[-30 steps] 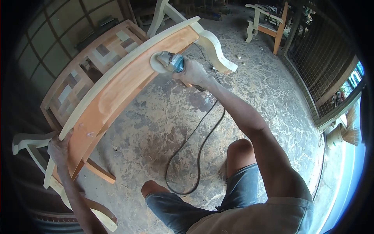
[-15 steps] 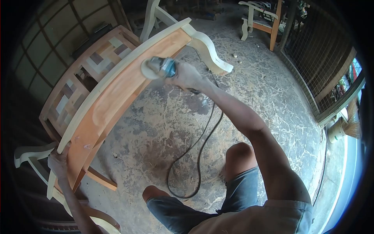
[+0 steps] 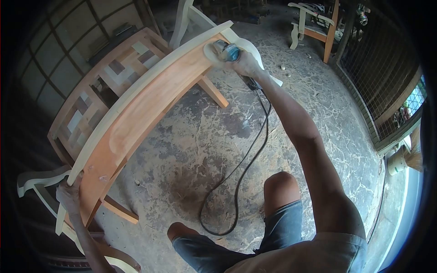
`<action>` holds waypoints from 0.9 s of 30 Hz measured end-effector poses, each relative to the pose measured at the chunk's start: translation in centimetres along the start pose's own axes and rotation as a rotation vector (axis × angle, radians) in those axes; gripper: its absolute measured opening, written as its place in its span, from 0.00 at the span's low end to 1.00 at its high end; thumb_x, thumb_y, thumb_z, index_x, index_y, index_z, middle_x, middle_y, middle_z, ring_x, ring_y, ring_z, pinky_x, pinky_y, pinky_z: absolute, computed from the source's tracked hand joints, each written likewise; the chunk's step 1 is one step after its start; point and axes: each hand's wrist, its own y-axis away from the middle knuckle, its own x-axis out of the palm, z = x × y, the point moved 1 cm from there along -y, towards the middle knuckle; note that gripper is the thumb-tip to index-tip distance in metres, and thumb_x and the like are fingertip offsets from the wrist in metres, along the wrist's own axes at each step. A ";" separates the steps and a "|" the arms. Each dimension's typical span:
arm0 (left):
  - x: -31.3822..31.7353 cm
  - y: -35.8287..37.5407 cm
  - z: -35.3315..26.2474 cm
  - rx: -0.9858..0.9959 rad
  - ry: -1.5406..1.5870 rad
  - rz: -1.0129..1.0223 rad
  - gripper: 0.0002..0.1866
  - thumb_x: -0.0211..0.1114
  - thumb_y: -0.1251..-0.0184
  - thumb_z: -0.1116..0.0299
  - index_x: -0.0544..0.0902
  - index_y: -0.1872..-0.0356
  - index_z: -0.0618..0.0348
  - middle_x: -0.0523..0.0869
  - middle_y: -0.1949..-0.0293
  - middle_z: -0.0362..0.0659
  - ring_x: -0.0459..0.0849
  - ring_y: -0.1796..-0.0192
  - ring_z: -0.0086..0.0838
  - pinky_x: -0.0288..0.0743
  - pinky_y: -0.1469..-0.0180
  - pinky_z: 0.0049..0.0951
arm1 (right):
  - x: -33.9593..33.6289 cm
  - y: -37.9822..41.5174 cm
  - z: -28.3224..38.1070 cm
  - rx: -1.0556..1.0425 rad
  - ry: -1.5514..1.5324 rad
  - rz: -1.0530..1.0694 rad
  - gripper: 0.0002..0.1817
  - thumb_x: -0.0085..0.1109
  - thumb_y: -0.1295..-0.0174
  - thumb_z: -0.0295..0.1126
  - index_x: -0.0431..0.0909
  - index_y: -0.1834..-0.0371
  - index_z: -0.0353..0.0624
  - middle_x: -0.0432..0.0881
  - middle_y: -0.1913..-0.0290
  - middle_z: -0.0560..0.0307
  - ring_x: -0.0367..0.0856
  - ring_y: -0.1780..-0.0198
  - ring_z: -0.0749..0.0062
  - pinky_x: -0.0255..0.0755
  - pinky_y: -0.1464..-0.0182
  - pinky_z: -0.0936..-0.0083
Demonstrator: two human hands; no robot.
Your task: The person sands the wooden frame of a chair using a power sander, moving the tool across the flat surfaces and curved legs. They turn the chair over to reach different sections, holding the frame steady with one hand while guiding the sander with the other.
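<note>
A long wooden bench (image 3: 150, 93) lies tipped, its curved orange-brown board facing me under a paler edge strip. My right hand (image 3: 247, 63) is wrapped round a teal angle grinder (image 3: 231, 52). The grinder's round disc (image 3: 212, 53) is against the board near its far end, partly blurred. At the near end, my left hand (image 3: 69, 194) grips the bench's edge, fingers curled over the pale strip. Pale scuffed patches cover much of the board, and the stretch nearest my left hand is a deeper orange.
A black power cord (image 3: 237, 191) loops over the cracked concrete floor (image 3: 182, 150). Behind the bench is a patchwork wooden panel (image 3: 114, 73). A wooden chair (image 3: 314, 29) stands at the back right, near a wire-mesh screen (image 3: 387, 86). A broom (image 3: 412, 159) and a pale container (image 3: 397, 163) are far right.
My right hand has moved the grinder up and right along the board, toward its far end. My left hand stays at the near end. The view has shifted slightly.
</note>
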 end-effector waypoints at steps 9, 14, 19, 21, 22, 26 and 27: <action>0.6 0.1 0.9 0.018 0.011 -0.018 0.41 0.80 0.40 0.27 0.92 0.66 0.67 0.88 0.75 0.58 0.89 0.69 0.60 0.81 0.60 0.56 | 2.3 6.7 6.2 -0.134 0.057 0.112 0.39 0.78 0.45 0.56 0.85 0.40 0.35 0.93 0.49 0.31 0.93 0.46 0.37 0.85 0.40 0.51; 0.3 -0.1 0.6 -0.011 -0.011 0.031 0.41 0.79 0.39 0.26 0.92 0.66 0.67 0.88 0.75 0.58 0.90 0.69 0.59 0.81 0.60 0.54 | 1.0 5.5 6.7 -0.120 0.073 0.143 0.38 0.82 0.43 0.54 0.85 0.40 0.32 0.93 0.50 0.32 0.94 0.46 0.42 0.85 0.41 0.55; -0.2 -0.2 0.0 -0.042 0.012 0.070 0.41 0.79 0.39 0.26 0.93 0.66 0.66 0.89 0.74 0.58 0.91 0.67 0.60 0.81 0.59 0.54 | 0.5 1.1 1.1 -0.039 -0.009 -0.014 0.38 0.81 0.43 0.59 0.88 0.43 0.35 0.95 0.55 0.38 0.95 0.47 0.43 0.86 0.43 0.53; 0.5 0.0 0.7 -0.029 0.004 0.043 0.41 0.79 0.39 0.26 0.93 0.64 0.65 0.90 0.73 0.57 0.91 0.66 0.60 0.82 0.58 0.54 | 0.0 0.8 1.2 -0.013 -0.038 -0.018 0.39 0.82 0.43 0.61 0.89 0.42 0.36 0.95 0.53 0.41 0.95 0.47 0.47 0.86 0.42 0.54; 0.6 0.0 0.7 -0.002 0.014 0.011 0.41 0.79 0.39 0.26 0.93 0.63 0.65 0.90 0.73 0.57 0.92 0.65 0.60 0.83 0.57 0.53 | 0.1 1.4 1.4 0.009 0.001 0.012 0.39 0.82 0.44 0.60 0.89 0.41 0.36 0.95 0.52 0.40 0.95 0.47 0.47 0.86 0.42 0.54; -0.1 0.0 -0.3 -0.020 0.034 0.024 0.40 0.79 0.39 0.27 0.94 0.59 0.64 0.93 0.70 0.56 0.94 0.61 0.59 0.84 0.54 0.52 | 0.8 6.8 5.8 -0.016 0.040 0.063 0.40 0.80 0.43 0.59 0.87 0.38 0.36 0.94 0.47 0.37 0.93 0.44 0.41 0.85 0.38 0.54; -0.1 -0.1 -0.6 -0.017 0.048 0.039 0.40 0.79 0.39 0.27 0.94 0.59 0.64 0.93 0.70 0.56 0.94 0.61 0.59 0.84 0.54 0.52 | 1.3 7.3 5.9 -0.046 0.070 0.077 0.40 0.79 0.43 0.58 0.87 0.38 0.36 0.94 0.47 0.36 0.93 0.44 0.40 0.84 0.37 0.53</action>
